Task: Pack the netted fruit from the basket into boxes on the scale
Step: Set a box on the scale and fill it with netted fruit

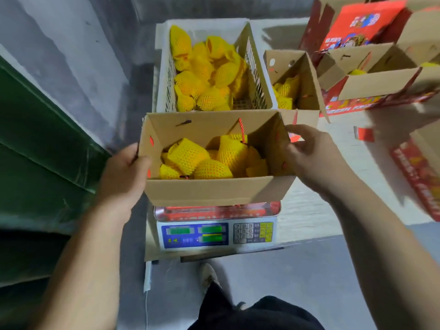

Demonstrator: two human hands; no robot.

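An open cardboard box [204,190] stands on the scale [215,231], holding several fruits in yellow foam netting [212,160]. My left hand [123,177] grips the box's left wall, thumb over the rim. My right hand [312,153] holds the box's right flap near its top corner. Behind the box, a white slatted basket [258,75] is filled with several more netted fruits [204,72].
A second open box with netted fruit [295,79] sits right of the basket. Red printed cartons [371,67] stand open at the far right, another [419,177] at the right edge. A green wall [40,144] runs along the left. My shoe [209,277] rests below the scale.
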